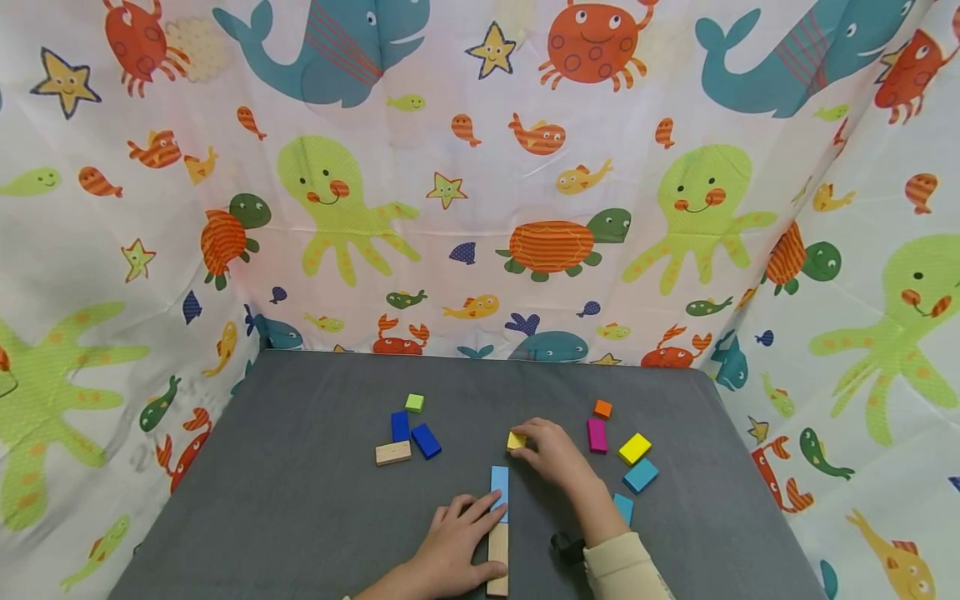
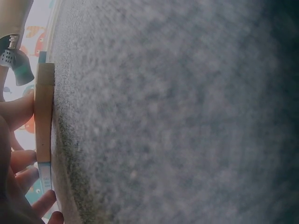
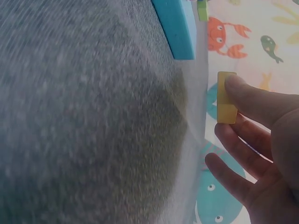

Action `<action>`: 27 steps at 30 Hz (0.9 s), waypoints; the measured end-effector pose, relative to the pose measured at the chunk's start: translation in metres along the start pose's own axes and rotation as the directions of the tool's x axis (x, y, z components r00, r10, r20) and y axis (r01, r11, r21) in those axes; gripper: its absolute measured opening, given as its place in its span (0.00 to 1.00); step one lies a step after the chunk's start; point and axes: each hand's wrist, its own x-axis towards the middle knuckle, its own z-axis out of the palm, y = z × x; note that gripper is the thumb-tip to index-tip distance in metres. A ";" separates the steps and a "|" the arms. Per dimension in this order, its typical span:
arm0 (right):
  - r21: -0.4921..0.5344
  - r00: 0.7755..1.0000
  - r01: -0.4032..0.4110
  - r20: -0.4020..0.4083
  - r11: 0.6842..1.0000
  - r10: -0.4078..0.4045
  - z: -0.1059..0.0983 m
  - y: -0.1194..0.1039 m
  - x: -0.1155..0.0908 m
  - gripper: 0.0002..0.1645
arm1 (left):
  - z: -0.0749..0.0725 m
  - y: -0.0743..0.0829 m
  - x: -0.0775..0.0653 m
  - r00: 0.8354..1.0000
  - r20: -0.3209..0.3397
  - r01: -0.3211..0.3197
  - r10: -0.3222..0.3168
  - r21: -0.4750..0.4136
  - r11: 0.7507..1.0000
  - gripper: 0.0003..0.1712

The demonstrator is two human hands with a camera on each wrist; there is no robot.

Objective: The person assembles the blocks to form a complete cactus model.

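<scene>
My left hand (image 1: 450, 542) rests on two long blocks laid end to end, its fingers spread. Fingertips touch the light blue block (image 1: 500, 477), and the thumb lies on the plain wooden block (image 1: 498, 543) nearer me. In the left wrist view, thumb and fingers lie along the wooden block (image 2: 44, 116) and the light blue block (image 2: 45, 175). Beyond the row's far end, my right hand (image 1: 558, 458) pinches a small yellow block (image 1: 514, 441) between thumb and fingers. The right wrist view shows this yellow block (image 3: 226, 105) upright, the other fingers loosely bent.
Left on the grey table (image 1: 300, 508) are a green cube (image 1: 415, 403), blue blocks (image 1: 426, 441) and a wooden block (image 1: 393, 453). Right of the hands lie orange (image 1: 602, 409), magenta (image 1: 597, 436), yellow (image 1: 634, 448) and turquoise blocks (image 1: 641, 476). A patterned curtain (image 1: 450, 292) surrounds the table.
</scene>
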 end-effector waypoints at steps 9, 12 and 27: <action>0.010 0.999 0.031 0.035 0.999 -0.032 0.009 -0.002 0.006 0.21 | 0.001 -0.003 0.001 1.000 0.004 0.003 -0.003 0.003 1.000 0.43; 0.021 0.998 0.041 0.041 0.999 -0.041 0.013 -0.004 0.007 0.20 | 0.001 -0.004 0.002 1.000 0.011 0.008 -0.008 0.002 1.000 0.44; 0.064 0.994 0.040 0.095 0.997 -0.046 0.022 -0.006 0.005 0.20 | 0.001 -0.004 0.003 1.000 0.023 0.015 -0.015 0.024 1.000 0.45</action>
